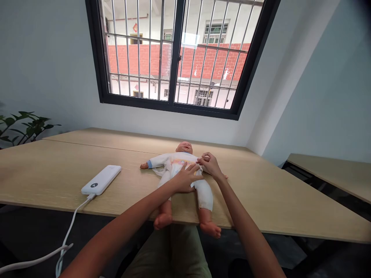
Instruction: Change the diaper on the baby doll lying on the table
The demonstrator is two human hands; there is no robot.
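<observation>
A baby doll (182,154) in a white suit lies on its back on the wooden table (58,170), its head towards the window and its bare feet hanging over the near edge. My left hand (185,178) rests on the doll's belly, fingers pressed onto the cloth and pinching it near the waist. My right hand (209,164) is at the doll's right side by the chest, fingers pinched together on the suit's fabric.
A white power bank (101,179) lies on the table to the left, its white cable (68,231) running off the near edge. A leafy plant (23,125) stands at far left. A barred window (176,54) is behind. A second table (333,172) is at right.
</observation>
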